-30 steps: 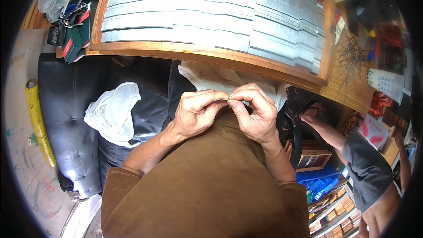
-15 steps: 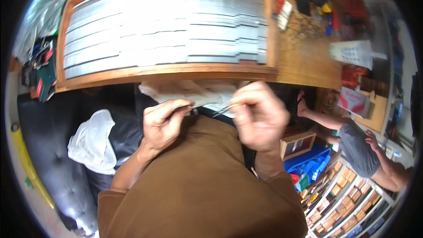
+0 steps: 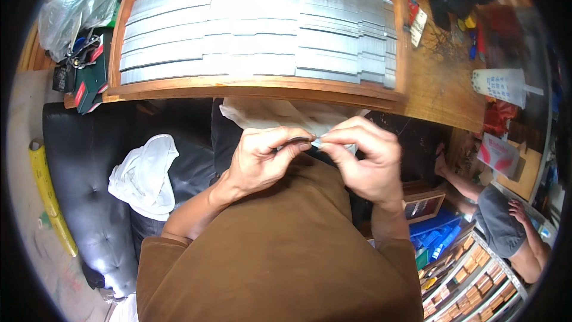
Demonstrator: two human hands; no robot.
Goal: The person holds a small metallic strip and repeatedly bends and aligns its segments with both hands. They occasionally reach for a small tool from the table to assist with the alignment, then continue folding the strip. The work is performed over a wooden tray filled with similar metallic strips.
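Head view shows our left hand [image 3: 262, 164] and right hand [image 3: 363, 164] meeting just above the brown garment over our lap, both closed in a pinch on a thin dark metal strip [image 3: 298, 139] held between the fingertips. Above them lies a wooden tray [image 3: 262, 86] on the surface, filled with rows of grey metal strips [image 3: 256, 30]; a white cloth [image 3: 280, 116] hangs below its edge, just behind the hands. To do this well, we judge that we should keep both pinches close to the strip's ends and the elbows tucked, so the small piece neither bends nor slips. Another white cloth [image 3: 146, 176] rests on the black seat [image 3: 83, 185] to our left.
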